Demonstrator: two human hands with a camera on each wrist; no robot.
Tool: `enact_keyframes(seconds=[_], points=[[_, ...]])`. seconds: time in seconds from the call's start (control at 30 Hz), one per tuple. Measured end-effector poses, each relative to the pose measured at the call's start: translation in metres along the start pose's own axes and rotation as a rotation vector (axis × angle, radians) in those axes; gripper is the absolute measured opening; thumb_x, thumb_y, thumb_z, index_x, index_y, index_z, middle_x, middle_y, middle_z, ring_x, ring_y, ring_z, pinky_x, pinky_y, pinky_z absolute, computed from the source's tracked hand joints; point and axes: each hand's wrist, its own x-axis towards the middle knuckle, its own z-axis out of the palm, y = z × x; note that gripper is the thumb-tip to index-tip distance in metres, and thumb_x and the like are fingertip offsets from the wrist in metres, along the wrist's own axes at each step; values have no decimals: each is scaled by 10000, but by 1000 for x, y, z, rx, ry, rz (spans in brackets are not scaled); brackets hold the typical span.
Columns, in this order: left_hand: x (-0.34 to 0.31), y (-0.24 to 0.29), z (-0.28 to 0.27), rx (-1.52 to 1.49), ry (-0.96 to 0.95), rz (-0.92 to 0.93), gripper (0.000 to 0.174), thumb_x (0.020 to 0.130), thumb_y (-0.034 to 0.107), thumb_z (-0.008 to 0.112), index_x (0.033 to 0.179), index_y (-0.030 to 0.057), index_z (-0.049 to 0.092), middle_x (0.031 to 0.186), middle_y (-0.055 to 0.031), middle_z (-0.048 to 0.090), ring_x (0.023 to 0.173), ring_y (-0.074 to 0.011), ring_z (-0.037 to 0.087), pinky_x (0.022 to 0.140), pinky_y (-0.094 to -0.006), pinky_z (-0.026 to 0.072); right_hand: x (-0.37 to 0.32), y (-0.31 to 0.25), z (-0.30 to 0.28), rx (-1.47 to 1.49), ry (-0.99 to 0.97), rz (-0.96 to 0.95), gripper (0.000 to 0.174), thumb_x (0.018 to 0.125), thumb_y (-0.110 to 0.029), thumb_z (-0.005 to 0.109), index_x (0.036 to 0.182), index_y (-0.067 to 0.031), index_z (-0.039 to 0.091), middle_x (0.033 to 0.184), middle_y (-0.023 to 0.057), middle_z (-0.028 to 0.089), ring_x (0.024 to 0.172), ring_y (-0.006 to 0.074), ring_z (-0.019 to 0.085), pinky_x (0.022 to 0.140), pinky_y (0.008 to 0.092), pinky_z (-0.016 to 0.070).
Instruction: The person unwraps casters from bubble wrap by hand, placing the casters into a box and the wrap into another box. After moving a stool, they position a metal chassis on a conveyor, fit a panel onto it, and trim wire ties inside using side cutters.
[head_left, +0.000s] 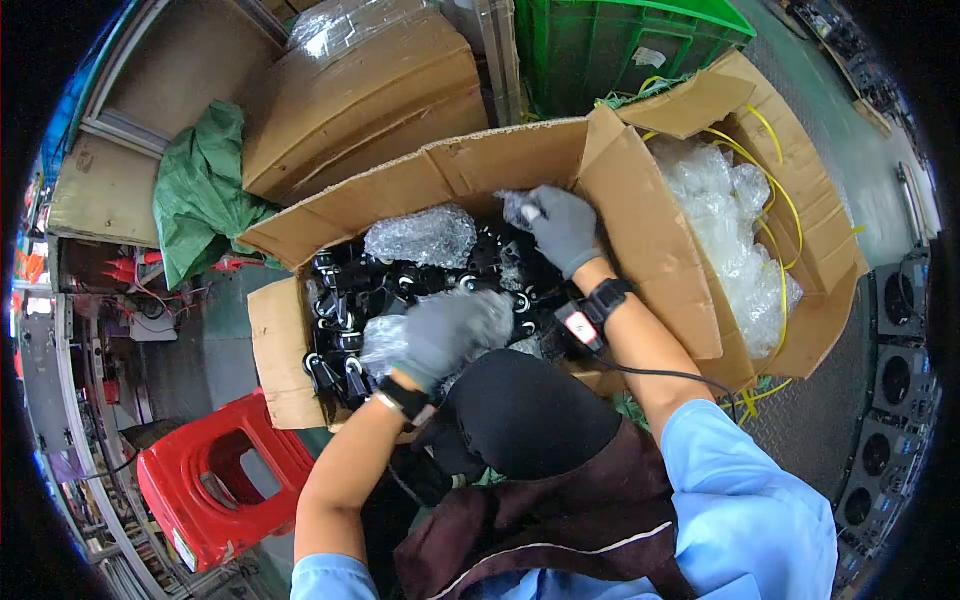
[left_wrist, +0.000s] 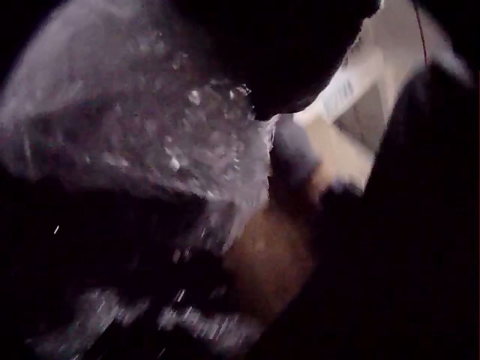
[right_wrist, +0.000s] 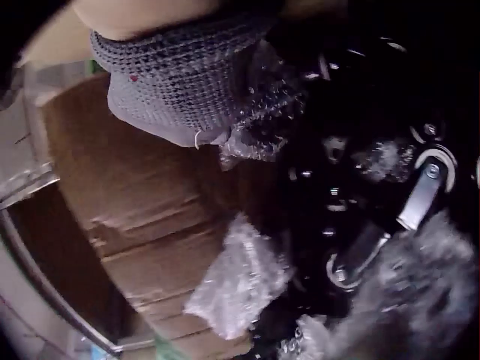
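A cardboard box [head_left: 500, 160] holds many black caster wheels [head_left: 345, 320] with shiny metal parts. My left hand [head_left: 440, 340], in a grey glove and blurred, grips a bundle of clear bubble wrap [head_left: 490, 315] low over the casters. In the left wrist view that bubble wrap [left_wrist: 172, 142] fills the upper left, with its contents hidden. At the box's far right corner my gloved right hand [head_left: 565, 232] pinches a small crumpled piece of bubble wrap [head_left: 515, 208]. The right wrist view shows the glove [right_wrist: 180, 97] with plastic [right_wrist: 262, 135] under its curled fingers, beside a caster [right_wrist: 427, 187].
A bubble-wrapped bundle [head_left: 420, 237] lies on the casters near the far wall. To the right, another carton [head_left: 820, 270] holds loose bubble wrap [head_left: 725, 230] and yellow straps. A red stool [head_left: 220, 480] stands left; a green crate [head_left: 620, 60] is behind.
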Motion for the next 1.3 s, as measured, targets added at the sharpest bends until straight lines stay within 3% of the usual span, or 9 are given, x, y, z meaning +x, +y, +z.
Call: enact_keyframes(seconds=[0.13, 0.23, 0.33, 0.47, 0.6, 0.87, 1.13, 1.2, 1.3], points=[[-4, -15, -58, -604, 275, -550, 252, 720, 43, 560, 958, -1, 628, 805, -71, 638, 743, -115, 571, 689, -250, 457, 12, -9, -31, 256, -81, 171, 143, 768, -171, 588, 830, -42, 604, 820, 127, 600, 813, 258, 579, 745, 334, 444], [-3, -16, -70, -802, 467, -670, 164, 784, 118, 575, 871, -18, 605, 782, -10, 587, 747, -86, 520, 694, -221, 415, 15, -1, -29, 642, 57, -94, 118, 781, -140, 621, 784, -26, 588, 817, 62, 592, 782, 174, 559, 739, 290, 438], [-11, -39, -86, -604, 232, -674, 218, 792, 154, 580, 896, -37, 576, 800, -19, 579, 742, -88, 514, 687, -218, 410, 8, -17, -48, 1034, -241, 129, 132, 809, -145, 569, 876, -31, 565, 917, 17, 572, 865, 117, 511, 814, 272, 403], [-21, -51, -78, -1172, 466, -694, 284, 784, 131, 557, 1022, -23, 549, 883, -69, 612, 787, -146, 576, 727, -255, 456, 5, -26, -30, 813, -523, 116, 153, 819, -146, 566, 936, -46, 555, 897, 11, 570, 854, 105, 510, 806, 264, 406], [-20, -23, -78, -1632, 542, -637, 393, 743, 162, 538, 1082, -37, 516, 975, -126, 604, 824, -206, 603, 775, -323, 493, 0, -58, 5, 838, -670, -239, 337, 853, -218, 568, 1134, -35, 529, 1088, 84, 576, 1011, 153, 503, 878, 289, 401], [-20, -26, -69, -1505, 327, -539, 428, 669, 188, 612, 1023, -39, 530, 910, -99, 597, 790, -162, 577, 708, -273, 477, 15, -73, 39, 833, -987, -173, 365, 853, -320, 578, 1076, -34, 608, 1016, 141, 636, 922, 192, 577, 823, 308, 438], [-6, -76, -61, -255, 410, -403, 578, 747, 303, 637, 1219, 14, 470, 948, -140, 623, 858, -237, 597, 745, -346, 459, -3, -48, -38, 552, -649, -163, 282, 699, -253, 717, 736, -2, 594, 656, 82, 587, 636, 133, 532, 616, 292, 430], [24, -49, -75, 160, 35, -779, 547, 767, 326, 611, 1240, 92, 466, 909, -210, 626, 882, -356, 593, 750, -403, 464, -4, -44, -51, 569, -601, -95, 311, 674, -267, 741, 713, -2, 582, 632, 61, 584, 625, 130, 533, 604, 296, 428], [31, -70, -60, 228, -3, -702, 426, 758, 302, 606, 1136, 111, 560, 872, -235, 617, 871, -388, 577, 743, -423, 462, 9, -34, -76, 573, -314, -6, 258, 693, -225, 706, 720, -31, 538, 675, -12, 487, 686, 75, 441, 629, 247, 379]])
